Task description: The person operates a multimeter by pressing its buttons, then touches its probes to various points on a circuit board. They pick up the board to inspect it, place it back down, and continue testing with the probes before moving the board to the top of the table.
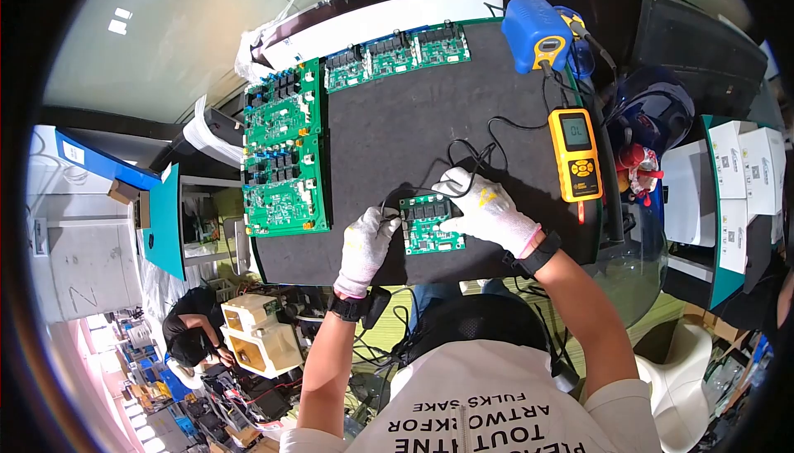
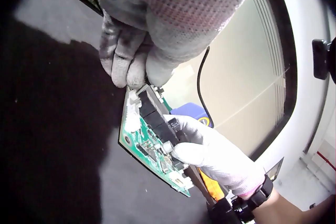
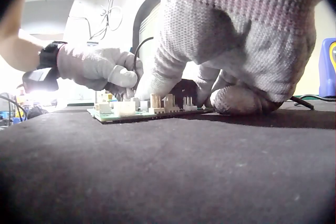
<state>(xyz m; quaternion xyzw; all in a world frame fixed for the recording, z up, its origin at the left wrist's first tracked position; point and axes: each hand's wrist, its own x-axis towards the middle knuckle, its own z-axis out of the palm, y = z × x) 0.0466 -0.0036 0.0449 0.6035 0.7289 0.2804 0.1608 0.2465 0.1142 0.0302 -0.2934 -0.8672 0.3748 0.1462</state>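
A small green circuit board (image 1: 438,242) with black block components lies near the front edge of the dark mat (image 1: 513,122). My gloved left hand (image 1: 366,246) is at the board's left edge, its thumb and fingertips pinching a thin black test lead (image 3: 138,51). The lead's tip is hidden by the fingers. From the right, my gloved right hand (image 1: 484,209) grips the board, thumb over its components (image 2: 157,134) and the other fingers at the far edge. White connectors (image 3: 126,109) line the board's near side in the right wrist view.
An orange handheld meter (image 1: 575,154) lies on the right, its black cable (image 1: 496,135) looping across the mat. Behind it stands a blue soldering station (image 1: 533,35). Larger green boards (image 1: 281,205) line the left edge, and more boards (image 1: 397,56) the back.
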